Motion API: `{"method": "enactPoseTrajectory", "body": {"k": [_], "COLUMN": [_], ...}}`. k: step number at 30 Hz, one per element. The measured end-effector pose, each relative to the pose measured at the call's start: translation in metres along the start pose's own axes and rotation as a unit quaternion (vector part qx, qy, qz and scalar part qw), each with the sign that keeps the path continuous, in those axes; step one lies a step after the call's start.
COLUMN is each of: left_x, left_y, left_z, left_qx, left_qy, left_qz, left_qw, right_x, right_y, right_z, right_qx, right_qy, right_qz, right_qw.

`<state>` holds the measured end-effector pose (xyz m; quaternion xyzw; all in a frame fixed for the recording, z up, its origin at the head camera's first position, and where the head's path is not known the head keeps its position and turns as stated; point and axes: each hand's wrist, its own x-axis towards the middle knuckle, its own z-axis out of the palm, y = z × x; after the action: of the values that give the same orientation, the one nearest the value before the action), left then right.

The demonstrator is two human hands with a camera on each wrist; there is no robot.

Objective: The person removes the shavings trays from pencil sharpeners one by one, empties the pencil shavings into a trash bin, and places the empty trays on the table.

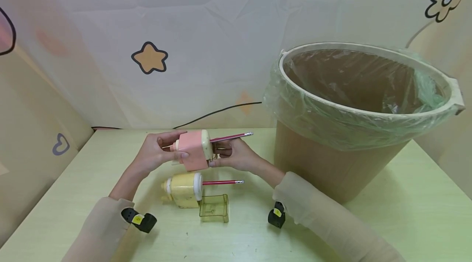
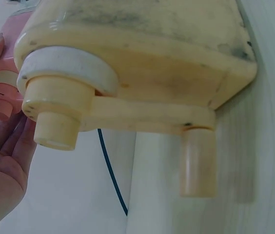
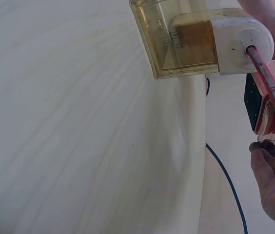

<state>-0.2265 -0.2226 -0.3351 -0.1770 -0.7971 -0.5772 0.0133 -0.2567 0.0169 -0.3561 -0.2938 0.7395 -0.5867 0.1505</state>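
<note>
Pink pencil sharpener (image 1: 193,151), crank type with cream front, one: held above the surface (image 1: 228,241), lying on its side between the two hands. Left hand (image 1: 155,153): at the crank end, gripping the pink body, thumb across the near face, the other fingers behind it and partly hidden. Right hand (image 1: 237,155): at the front end, fingers curled below the pencil; in the right wrist view they pinch a clear drawer (image 3: 273,127) at that end, thumb on one side, fingertips on the other. Red pencil (image 1: 230,137), one: point end in the pink sharpener's front, ferrule end projecting over the right fingers. Yellow sharpener (image 1: 183,190), white front, one: on the surface, nearer the wearer than the pink one, clear of the fingers; second red pencil (image 1: 223,182) in its front hole. Olive-tinted tray (image 1: 214,208), transparent, one: at the yellow sharpener's front end; whether seated in the body cannot be told. Tan bin (image 1: 324,163) with green-tinted liner (image 1: 332,126): at right, beside the right forearm.
</note>
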Motion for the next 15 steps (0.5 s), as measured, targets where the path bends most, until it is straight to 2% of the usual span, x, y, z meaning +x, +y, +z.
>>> {"method": "enactPoseTrajectory", "body": {"k": [5, 15], "left_x": [0.0005, -0.0003], "left_y": [0.0001, -0.0012], "left_z": [0.0004, -0.0001], "left_qx": [-0.011, 0.0], "left_qy": [-0.006, -0.001], "left_qz": [-0.002, -0.007], "left_qw": [0.9999, 1.0], "right_x": [-0.0015, -0.0032], "right_y": [0.0009, 0.004], "right_z": [-0.0019, -0.0051], "right_qx": [-0.001, -0.007], "right_qy": [0.006, 0.009], "right_qz": [0.003, 0.011], "right_qw": [1.0, 0.9999]}}
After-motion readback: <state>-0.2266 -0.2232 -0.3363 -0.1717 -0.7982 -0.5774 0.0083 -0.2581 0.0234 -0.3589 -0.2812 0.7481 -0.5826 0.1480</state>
